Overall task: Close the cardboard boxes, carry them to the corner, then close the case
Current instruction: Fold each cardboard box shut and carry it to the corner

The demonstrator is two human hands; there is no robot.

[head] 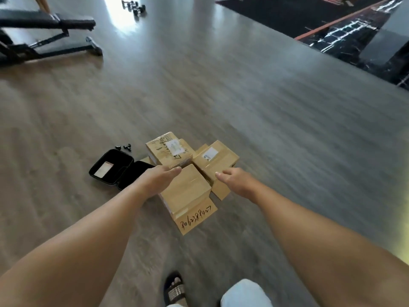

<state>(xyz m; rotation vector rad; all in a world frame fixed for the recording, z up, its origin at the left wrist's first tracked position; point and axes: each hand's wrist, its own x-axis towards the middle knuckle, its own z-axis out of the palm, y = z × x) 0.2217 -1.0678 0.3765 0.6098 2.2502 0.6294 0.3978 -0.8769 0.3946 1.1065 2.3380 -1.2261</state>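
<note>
Both hands are out over the boxes, and neither grip has closed on anything. Left hand [158, 177] reaches in with fingers straight, tips at the seam where the near box [188, 191] meets the far-left box [169, 151]; whether they touch cardboard or hover just above it, I can't tell. Right hand [235, 179] comes in from the other side, fingers relaxed and slightly spread, over the corner of the right box [215, 161], holding nothing.

Three boxes sit bunched together on the floor [287, 140], touching one another. The near one has a flap [195, 218] with handwritten numbers splayed out flat toward the person, so that box looks not yet closed. A flap also sticks out low on the right box. The black case [120, 169] lies wide open just left of the cluster, a pale card in its lid half, with small dark bits [124, 148] on the floor just beyond it.

Now the risks. If those hands scoop the boxes up with flaps loose, the flaps could catch or the contents could spill on the way to the corner. Grabbing three at once with open palms looks chancy too: they could slide apart. And the left arm passes right over the open case, so a careless sweep could knock it. A sandalled foot [174, 289] stands just behind the boxes, near enough to catch the loose flap.
</note>
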